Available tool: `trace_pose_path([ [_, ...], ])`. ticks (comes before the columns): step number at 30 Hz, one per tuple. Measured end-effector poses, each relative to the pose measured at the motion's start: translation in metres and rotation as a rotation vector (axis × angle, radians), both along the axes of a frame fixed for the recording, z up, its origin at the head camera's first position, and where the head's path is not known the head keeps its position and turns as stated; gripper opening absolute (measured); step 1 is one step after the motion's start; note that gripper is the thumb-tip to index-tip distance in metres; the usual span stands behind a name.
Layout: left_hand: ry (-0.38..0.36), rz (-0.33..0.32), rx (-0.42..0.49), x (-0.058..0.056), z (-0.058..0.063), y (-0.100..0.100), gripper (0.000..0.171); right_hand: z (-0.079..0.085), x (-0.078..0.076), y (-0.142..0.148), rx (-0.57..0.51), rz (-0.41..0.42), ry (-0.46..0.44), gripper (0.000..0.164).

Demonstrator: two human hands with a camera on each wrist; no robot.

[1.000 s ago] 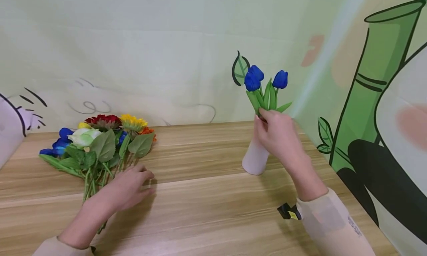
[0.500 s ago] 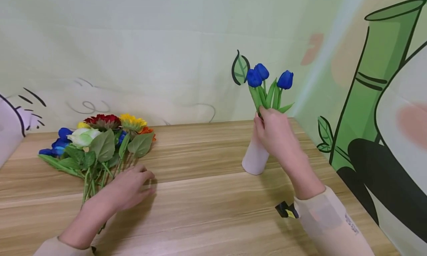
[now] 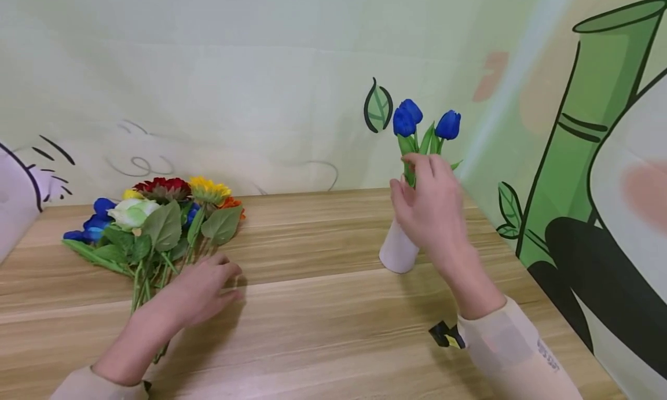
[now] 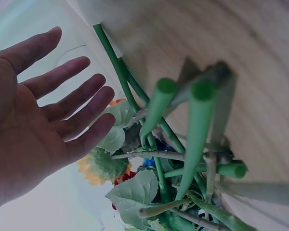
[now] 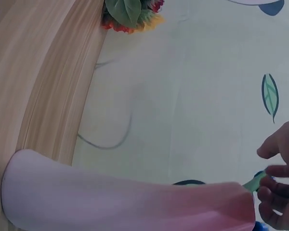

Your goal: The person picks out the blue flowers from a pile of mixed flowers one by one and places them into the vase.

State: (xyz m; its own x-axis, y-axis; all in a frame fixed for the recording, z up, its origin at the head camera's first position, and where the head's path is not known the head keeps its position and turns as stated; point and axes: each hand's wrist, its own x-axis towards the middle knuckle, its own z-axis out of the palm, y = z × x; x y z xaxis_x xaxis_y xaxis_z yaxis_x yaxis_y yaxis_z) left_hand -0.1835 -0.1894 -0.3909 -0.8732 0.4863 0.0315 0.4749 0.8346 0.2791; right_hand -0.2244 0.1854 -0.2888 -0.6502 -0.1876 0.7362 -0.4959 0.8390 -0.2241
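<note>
Blue tulips (image 3: 448, 125) at the vase, right side of the table (image 3: 312, 336), near the back wall. Three closed heads, deep blue; two overlap on the left, one stands apart on the right. Long pointed green leaves (image 3: 427, 138) below them. Vase (image 3: 398, 250) slender, standing on its base, wider at the foot; whitish low down, pinker towards the mouth in the right wrist view.

Right hand (image 3: 431, 206) raised at the vase's mouth, in front of the leaves, forearm slanting up from the lower right. Thumb well apart from the fingers, these loosely bent; no pinch visible. Whether fingers touch leaf, cannot tell.

Left hand (image 3: 203, 290) low over the table, beside the stems (image 4: 197, 125) of a mixed flower bunch (image 3: 161, 226) lying at left. Fingers spread and nearly straight, palm bare, nothing held.
</note>
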Motion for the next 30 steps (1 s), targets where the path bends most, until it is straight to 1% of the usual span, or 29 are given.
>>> trace_pose_path([
  [2,0.017,0.0,-0.001,0.0,0.001,0.0,0.033,-0.002,0.002,-0.004,0.03,0.057,0.041,0.023],
  [4,0.034,0.0,-0.006,-0.001,0.001,0.0,0.034,-0.006,0.005,-0.009,0.063,0.117,0.045,0.015],
  [6,0.046,0.002,-0.008,-0.001,0.002,0.0,0.035,-0.011,0.006,-0.015,0.094,0.17,0.019,0.01],
  [9,0.06,0.006,-0.006,-0.002,0.002,0.002,0.036,-0.02,0.009,-0.023,0.138,0.22,-0.063,0.01],
  [14,0.071,0.023,0.013,-0.001,0.004,0.004,0.036,-0.04,0.011,-0.032,0.211,0.25,-0.23,0.016],
  [18,0.066,0.036,0.018,0.0,0.006,0.006,0.036,-0.054,0.012,-0.037,0.256,0.263,-0.312,0.019],
  [22,0.068,0.04,0.012,0.0,0.008,0.005,0.037,-0.063,0.013,-0.039,0.29,0.257,-0.391,0.02],
  [25,0.069,0.049,0.008,0.0,0.009,0.005,0.038,-0.069,0.013,-0.04,0.318,0.255,-0.427,0.02],
  [30,0.067,0.058,0.025,0.0,0.012,0.002,0.038,-0.074,0.013,-0.038,0.333,0.248,-0.433,0.021],
])
